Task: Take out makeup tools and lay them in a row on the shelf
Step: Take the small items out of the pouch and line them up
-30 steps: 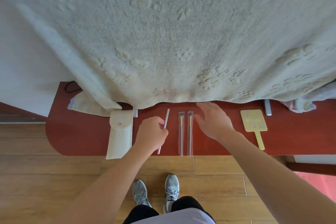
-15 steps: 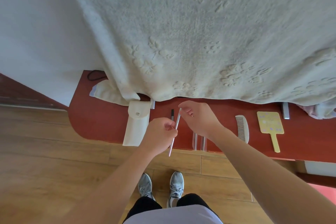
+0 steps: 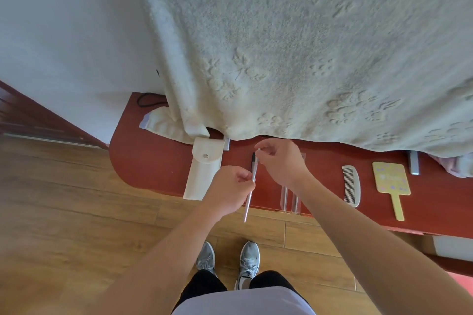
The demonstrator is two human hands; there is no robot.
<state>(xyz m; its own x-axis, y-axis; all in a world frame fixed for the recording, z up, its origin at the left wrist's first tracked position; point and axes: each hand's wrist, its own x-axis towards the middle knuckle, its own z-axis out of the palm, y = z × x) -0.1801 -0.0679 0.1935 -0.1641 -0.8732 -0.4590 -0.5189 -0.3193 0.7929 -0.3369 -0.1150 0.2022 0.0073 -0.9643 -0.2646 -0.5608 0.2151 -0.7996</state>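
My left hand (image 3: 231, 188) grips the middle of a thin silver makeup pencil (image 3: 248, 203) held above the red shelf (image 3: 156, 163). My right hand (image 3: 280, 161) pinches the pencil's top end. A small black pencil (image 3: 253, 158) lies on the shelf just behind them. A cream pouch (image 3: 204, 174) with a snap flap lies to the left. Two brushes in clear sleeves (image 3: 290, 201) lie on the shelf, mostly hidden under my right wrist. Further right on the shelf lie a white comb (image 3: 352, 185) and a yellow hand mirror (image 3: 391, 183).
A pale fleece blanket (image 3: 307, 46) hangs over the back of the shelf and hides its rear part. A black cord (image 3: 147, 100) and folded cloth (image 3: 163, 125) sit at the shelf's left end. A metal bracket (image 3: 414, 162) stands far right. Wooden floor and my shoes are below.
My right hand came from the sleeved brushes to the pencil's top end and pinches it. My head turned right, bringing the comb into view. My left hand kept its grip.
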